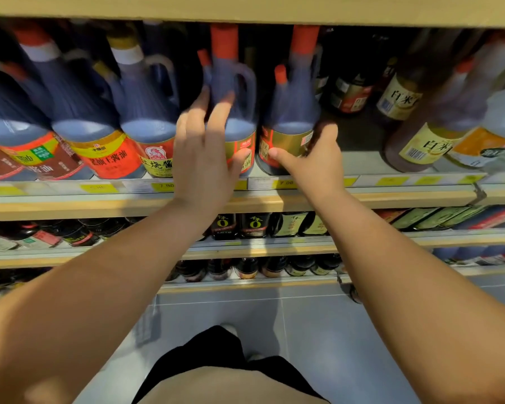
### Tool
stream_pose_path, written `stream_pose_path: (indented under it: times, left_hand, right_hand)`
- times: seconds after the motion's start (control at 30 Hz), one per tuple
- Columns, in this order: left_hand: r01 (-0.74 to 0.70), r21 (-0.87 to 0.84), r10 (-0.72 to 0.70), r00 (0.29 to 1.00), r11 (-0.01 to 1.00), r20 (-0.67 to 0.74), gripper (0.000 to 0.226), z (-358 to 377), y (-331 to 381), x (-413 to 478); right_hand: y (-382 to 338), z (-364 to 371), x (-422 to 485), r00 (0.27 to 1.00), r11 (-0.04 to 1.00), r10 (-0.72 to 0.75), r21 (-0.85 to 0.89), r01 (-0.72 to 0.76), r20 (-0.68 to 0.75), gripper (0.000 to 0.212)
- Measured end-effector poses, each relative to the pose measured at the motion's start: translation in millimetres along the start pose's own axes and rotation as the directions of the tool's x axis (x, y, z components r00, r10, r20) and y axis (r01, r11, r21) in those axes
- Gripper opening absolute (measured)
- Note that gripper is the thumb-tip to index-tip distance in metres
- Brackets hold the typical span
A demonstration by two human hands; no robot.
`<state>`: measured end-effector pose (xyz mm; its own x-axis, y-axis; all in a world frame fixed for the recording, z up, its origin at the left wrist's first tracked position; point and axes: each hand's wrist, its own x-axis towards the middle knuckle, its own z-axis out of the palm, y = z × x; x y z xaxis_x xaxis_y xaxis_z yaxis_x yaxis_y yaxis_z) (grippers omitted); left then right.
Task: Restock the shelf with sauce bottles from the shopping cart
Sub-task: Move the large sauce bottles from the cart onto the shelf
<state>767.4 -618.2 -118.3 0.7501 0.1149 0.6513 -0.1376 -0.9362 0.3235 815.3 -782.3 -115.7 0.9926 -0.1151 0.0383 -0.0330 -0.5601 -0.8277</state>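
1. At the front of the upper shelf (391,198), two dark sauce bottles with red caps are standing side by side, close together.
2. The left hand (200,158) is wrapping the left sauce bottle (239,132), with its fingers reaching up the shoulder and its thumb pressing on the label.
3. The right hand (315,161) is gripping the right sauce bottle (289,121), with its thumb lying across the gold label and its fingers curling round the far side.
4. Both bottles are sitting upright just behind the price strip (286,183). Blur is smearing them, so whether either base is resting fully on the board is hard to tell.
5. Larger handled jugs (85,126) are crowding the shelf to the left, and yellow-labelled bottles (420,147) are standing to the right.
6. Smaller dark bottles (254,225) are lining the shelf below.
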Motion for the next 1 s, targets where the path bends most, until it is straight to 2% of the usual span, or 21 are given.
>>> stream_pose_path:
  times: [0.1, 0.23, 0.37, 0.47, 0.57, 0.67, 0.77, 0.83, 1.0]
  left_hand:
    - [-0.051, 0.030, 0.052, 0.998, 0.998, -0.019, 0.068, 2.6, -6.5, -3.4]
    - [-0.066, -0.008, 0.065, 0.998, 0.998, -0.027, 0.057, 0.8, -16.9, -10.3]
    - [-0.085, -0.023, 0.085, 0.996, 0.996, -0.027, 0.049, -3.9, -24.3, -9.1]
    - [-0.121, 0.010, 0.121, 0.992, 0.993, -0.028, 0.044, -3.8, -27.4, -8.5]
    - [-0.179, 0.092, 0.185, 0.981, 0.980, -0.062, 0.037, -5.0, -32.4, -9.1]
    - [-0.251, 0.182, 0.269, 0.960, 0.951, -0.078, 0.035, -5.4, -40.9, -11.5]
    - [-0.276, 0.233, 0.302, 0.950, 0.932, -0.083, 0.036, -4.1, -47.9, -13.8]
    - [-0.281, 0.253, 0.311, 0.946, 0.926, -0.089, 0.036, -2.3, -50.8, -14.0]
    - [-0.306, 0.284, 0.343, 0.935, 0.909, -0.090, 0.038, -1.5, -57.2, -14.7]
  right_hand:
    - [0.9, 0.7, 1.5, 1.000, 0.998, -0.010, -0.057, 0.010, -0.010, 0.071]
    - [-7.5, 11.3, 12.3, 0.999, 0.999, -0.008, -0.043, 0.010, 0.034, 0.073]
    - [-16.1, 33.8, 29.1, 0.993, 1.000, -0.003, 0.010, 0.002, 0.115, 0.064]
    - [-12.9, 38.7, 32.4, 0.987, 0.999, 0.014, -0.051, -0.006, 0.160, 0.053]
    - [-9.9, 41.8, 31.7, 0.988, 0.999, -0.020, -0.039, 0.027, 0.155, 0.059]
    - [-12.1, 42.8, 32.5, 0.973, 0.998, -0.001, -0.066, 0.017, 0.231, 0.067]
    - [-17.5, 45.2, 31.1, 0.947, 0.994, -0.010, -0.096, 0.043, 0.322, 0.090]
    - [-18.9, 48.2, 29.9, 0.925, 0.998, -0.026, -0.049, 0.048, 0.380, 0.103]
    - [-29.0, 53.3, 27.3, 0.886, 1.000, -0.017, -0.014, 0.026, 0.464, 0.100]
